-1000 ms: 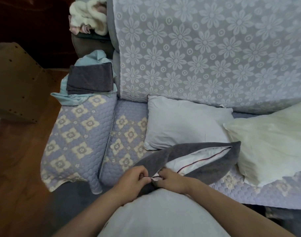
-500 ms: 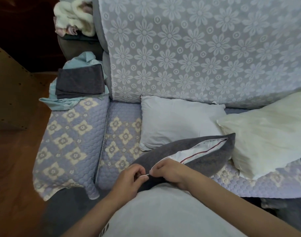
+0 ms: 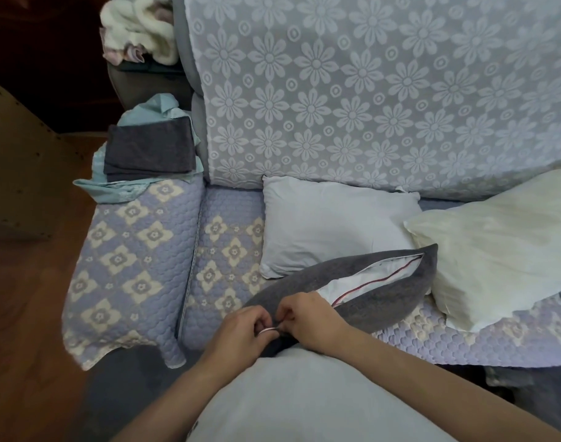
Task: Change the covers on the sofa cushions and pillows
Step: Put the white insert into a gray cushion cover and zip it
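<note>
A dark grey cushion cover (image 3: 381, 301) lies across the front edge of the sofa seat (image 3: 228, 250), its long opening gaping toward the right end, where a white inner pillow (image 3: 368, 282) with a thin red piping line shows through. At the cover's near left end both hands meet. The left hand (image 3: 241, 333) has its fingers (image 3: 263, 320) curled and pinching the cover's edge, with a small pale strip showing just under them. The right hand (image 3: 308, 317) also has its fingers curled tight, pinching the same end of the cover right beside the left hand; what exactly sits between the fingertips is too small to tell.

Behind the grey cover, a bare white pillow (image 3: 333, 224) rests against the foot of the sofa back. To its right a larger cream pillow (image 3: 496, 250) lies at the seat's right end, touching the grey cover's far tip. The seat wears a quilted lilac pad with cream flower diamonds, and the same quilting drapes over the left armrest (image 3: 129, 266). The sofa back (image 3: 368, 90) is hung with a pale lace throw of daisy shapes. On the back end of the left armrest sits a folded dark grey cloth (image 3: 150, 149) atop a light blue-green fabric (image 3: 113, 189). A fluffy cream bundle (image 3: 139, 27) sits beyond, at the top left.
</note>
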A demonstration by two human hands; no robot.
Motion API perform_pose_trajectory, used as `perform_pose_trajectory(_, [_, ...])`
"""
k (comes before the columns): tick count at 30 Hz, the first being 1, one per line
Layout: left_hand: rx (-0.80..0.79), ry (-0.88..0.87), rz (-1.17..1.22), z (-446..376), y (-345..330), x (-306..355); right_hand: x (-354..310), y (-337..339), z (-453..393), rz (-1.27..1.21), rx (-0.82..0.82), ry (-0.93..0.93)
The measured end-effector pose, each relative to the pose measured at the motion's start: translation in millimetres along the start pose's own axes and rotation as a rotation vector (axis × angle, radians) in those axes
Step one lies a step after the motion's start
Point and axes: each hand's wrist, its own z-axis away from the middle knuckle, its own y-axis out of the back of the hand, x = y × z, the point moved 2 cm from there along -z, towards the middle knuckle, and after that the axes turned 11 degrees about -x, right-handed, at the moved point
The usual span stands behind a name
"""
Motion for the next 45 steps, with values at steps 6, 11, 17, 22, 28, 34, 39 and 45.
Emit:
perform_pose_trajectory(6, [-0.027, 0.046, -0.097, -1.7, -1.8, 3.4, -20.3, -1.9, 5.6, 0.522, 0.033, 0.218])
perform_pose_trajectory(11, [-0.088, 0.043, -0.186, 1.6, -4.4, 3.0, -21.3, -6.2, -1.4, 0.358, 0.039, 0.073])
perform_pose_trajectory(17, [-0.070, 0.079, -0.206, 5.7, -11.4, 12.4, -19.2, 0.8, -0.1, 0.414, 0.008, -0.124])
perform_pose_trajectory(22, [-0.027, 0.092, -0.195, 10.9, -10.7, 11.0, 0.2, 5.2, -2.1, 0.362, -0.024, -0.246])
perform_pose_trajectory(28, [0.049, 0.100, -0.202, 24.8, -2.2, -22.7, 38.3, 3.2, -13.1, 0.121, -0.034, -0.050])
perform_pose_trajectory(34, [-0.011, 0.125, -0.185, 23.3, -10.1, -56.2, 79.1, -40.0, -9.7, 0.472, -0.355, 0.024])
perform_pose_trajectory(39, [-0.102, 0.136, -0.219, 9.7, -22.6, -55.7, 75.3, -61.9, -17.5, 0.635, -0.478, -0.057])
perform_pose_trajectory(45, [-0.180, 0.100, -0.334, -25.8, -45.2, -33.1, 71.8, -62.5, -20.8, 0.558, -0.547, -0.182])
